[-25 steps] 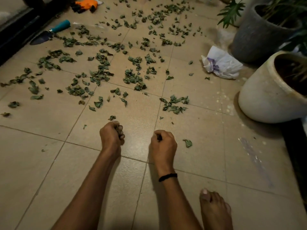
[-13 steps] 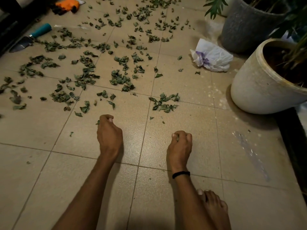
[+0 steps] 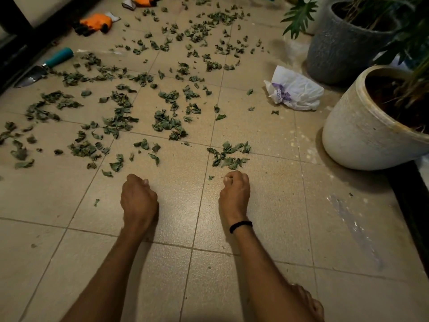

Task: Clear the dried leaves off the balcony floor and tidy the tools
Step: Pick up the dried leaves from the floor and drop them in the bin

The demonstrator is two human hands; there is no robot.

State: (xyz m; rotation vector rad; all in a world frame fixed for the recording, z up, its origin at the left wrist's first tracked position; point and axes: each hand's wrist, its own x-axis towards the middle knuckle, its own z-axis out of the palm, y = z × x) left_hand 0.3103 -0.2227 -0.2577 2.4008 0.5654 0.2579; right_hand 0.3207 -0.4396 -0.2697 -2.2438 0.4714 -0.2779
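Dried green leaves (image 3: 167, 123) lie scattered over the beige floor tiles (image 3: 267, 205), thickest ahead and to the left. A small clump of leaves (image 3: 228, 154) sits just beyond my right hand (image 3: 234, 194). My left hand (image 3: 139, 198) and my right hand are both curled into fists low over the floor, side by side, gripping picked-up leaves that the fingers mostly hide. A trowel (image 3: 44, 68) with a teal handle lies at the far left among the leaves. Orange gloves (image 3: 95, 23) lie further back.
A crumpled white plastic bag (image 3: 294, 91) lies ahead on the right, by a grey pot (image 3: 336, 47). A large white pot (image 3: 362, 126) stands close on the right. A dark ledge (image 3: 14, 43) runs along the left. My bare foot (image 3: 308, 303) shows at the bottom right.
My right hand moved right over a single leaf, then forward toward the small clump. My left hand moved forward over a lone leaf; both leaves are gone from the floor.
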